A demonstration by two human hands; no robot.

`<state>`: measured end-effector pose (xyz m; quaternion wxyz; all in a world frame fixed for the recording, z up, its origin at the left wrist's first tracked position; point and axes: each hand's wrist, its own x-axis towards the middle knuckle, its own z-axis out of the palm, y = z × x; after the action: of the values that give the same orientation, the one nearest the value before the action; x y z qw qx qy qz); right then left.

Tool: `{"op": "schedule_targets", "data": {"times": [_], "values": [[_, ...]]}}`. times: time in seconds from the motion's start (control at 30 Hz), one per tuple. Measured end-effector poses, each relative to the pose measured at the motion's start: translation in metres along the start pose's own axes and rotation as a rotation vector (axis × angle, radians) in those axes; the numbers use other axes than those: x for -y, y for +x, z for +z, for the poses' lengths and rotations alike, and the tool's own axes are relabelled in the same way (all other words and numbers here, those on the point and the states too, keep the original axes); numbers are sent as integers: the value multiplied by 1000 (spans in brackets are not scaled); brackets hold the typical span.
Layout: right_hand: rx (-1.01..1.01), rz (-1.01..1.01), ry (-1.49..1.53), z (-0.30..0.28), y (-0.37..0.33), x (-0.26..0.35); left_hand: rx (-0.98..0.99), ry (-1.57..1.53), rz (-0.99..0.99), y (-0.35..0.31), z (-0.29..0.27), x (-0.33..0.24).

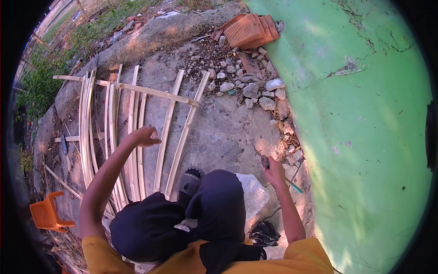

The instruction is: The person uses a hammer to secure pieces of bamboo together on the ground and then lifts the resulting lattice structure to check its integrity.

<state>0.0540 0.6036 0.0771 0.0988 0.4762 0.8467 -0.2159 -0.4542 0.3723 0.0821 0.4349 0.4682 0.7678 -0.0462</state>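
Several long pale split-bamboo slats lie on the concrete, fanning away from my knees. A crosswise slat rests over their far ends, reaching the rightmost slat. Above the middle slats is my left hand, fingers curled in; what they hold, if anything, is too small to make out. To the right, my right hand is closed around a hammer-like tool. Its dark end shows by the thumb, while a green end sticks out behind the hand; the middle is hidden in my grip.
Broken stones and stacked orange roof tiles lie at the far right, beside a green painted surface. An orange plastic chair stands at left. A pale stone slab and black bag are near my knee.
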Motion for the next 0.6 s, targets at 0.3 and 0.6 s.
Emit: {"op": "schedule_targets", "data": {"times": [0.3, 0.6], "values": [[-156, 92, 255, 40, -97, 19, -583, -570, -35, 107, 152, -13], [-144, 86, 117, 83, -82, 31, -507, -663, 81, 145, 149, -15]]}}
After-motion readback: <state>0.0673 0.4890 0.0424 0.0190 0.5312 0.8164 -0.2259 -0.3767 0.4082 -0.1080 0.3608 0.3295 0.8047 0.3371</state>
